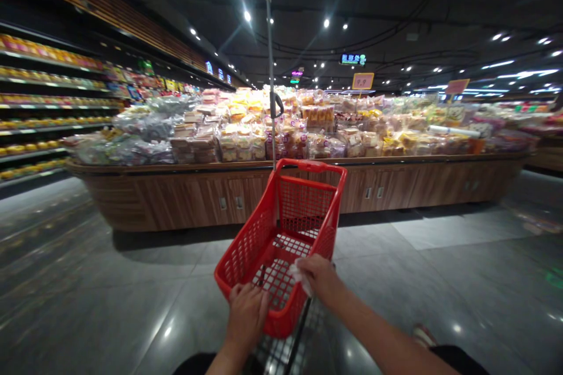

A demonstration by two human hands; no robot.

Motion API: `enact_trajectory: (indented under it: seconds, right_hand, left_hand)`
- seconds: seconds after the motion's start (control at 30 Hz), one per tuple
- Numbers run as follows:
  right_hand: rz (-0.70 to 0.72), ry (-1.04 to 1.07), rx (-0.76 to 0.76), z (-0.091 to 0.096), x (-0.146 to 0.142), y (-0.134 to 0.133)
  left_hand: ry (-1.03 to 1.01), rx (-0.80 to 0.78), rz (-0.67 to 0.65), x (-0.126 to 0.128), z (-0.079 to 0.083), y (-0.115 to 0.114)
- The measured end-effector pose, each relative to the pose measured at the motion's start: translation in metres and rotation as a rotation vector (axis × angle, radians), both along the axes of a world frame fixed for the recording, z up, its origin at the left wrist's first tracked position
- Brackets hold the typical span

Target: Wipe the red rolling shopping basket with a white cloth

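Observation:
A red plastic shopping cart stands in front of me, its lattice basket holding nothing that I can make out. My left hand is closed over the near left part of the basket's rim. At the near right side, my right hand is closed on a crumpled white tissue, which could also be thin plastic. That hand is at the right rim; whether it also grips the rim is hidden.
Beyond the cart runs a long wood-panelled display counter heaped with packaged foods. A thin pole rises at the basket's far left corner. Stocked shelves line the left. Grey tiled floor extends on both sides.

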State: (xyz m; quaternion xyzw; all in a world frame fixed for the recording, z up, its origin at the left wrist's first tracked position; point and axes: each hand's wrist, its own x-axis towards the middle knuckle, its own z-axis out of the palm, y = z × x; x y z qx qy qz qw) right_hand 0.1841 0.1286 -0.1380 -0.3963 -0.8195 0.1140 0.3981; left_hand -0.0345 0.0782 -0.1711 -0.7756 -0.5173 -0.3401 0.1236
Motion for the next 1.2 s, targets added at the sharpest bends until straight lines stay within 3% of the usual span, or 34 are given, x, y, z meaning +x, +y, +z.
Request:
enact_trajectory:
  seconds: [0.1,0.17,0.33,0.43,0.5,0.6,0.67,0.83,0.93,1.07,1.2]
  right_hand:
    - [-0.144,0.036,-0.01,0.009,0.015,0.031]
    - [-0.151,0.05,-0.009,0.006,0.015,0.032]
    - [0.058,0.056,0.033,-0.013,-0.002,-0.007]
    - [0.198,0.035,0.043,-0.011,0.009,-0.004]
    - [0.164,0.041,0.04,-0.004,0.023,0.012]
    - [-0.007,0.088,0.015,0.003,0.032,0.026]
    - [-0.018,0.108,0.011,-0.001,0.02,0.016]
    - [0.26,0.105,0.051,-0.026,-0.042,-0.056]
    - [0.288,0.066,0.11,-0.03,-0.057,-0.073]
    - [0.237,-0.038,0.171,-0.02,-0.03,-0.039]
    - [-0.001,-0.025,0.172,-0.011,0.001,0.002]
  left_hand:
    - [0.027,0.003,-0.003,-0.006,0.0,0.001]
    - [0.038,0.007,-0.003,-0.008,-0.001,0.002]
    - [0.026,-0.009,-0.004,-0.015,-0.002,0.001]
    - [0.017,-0.008,-0.019,-0.018,0.001,0.0]
    - [0.019,-0.007,-0.025,-0.019,0.003,0.0]
    - [0.027,-0.016,-0.019,-0.018,0.003,0.001]
    - [0.021,-0.021,-0.011,-0.017,0.002,0.002]
    - [0.008,-0.038,0.001,-0.016,0.002,0.001]
    - [0.009,-0.041,-0.012,-0.018,0.002,0.001]
    - [0.02,-0.044,-0.037,-0.021,0.002,0.002]
    - [0.018,-0.031,-0.046,-0.021,-0.002,0.005]
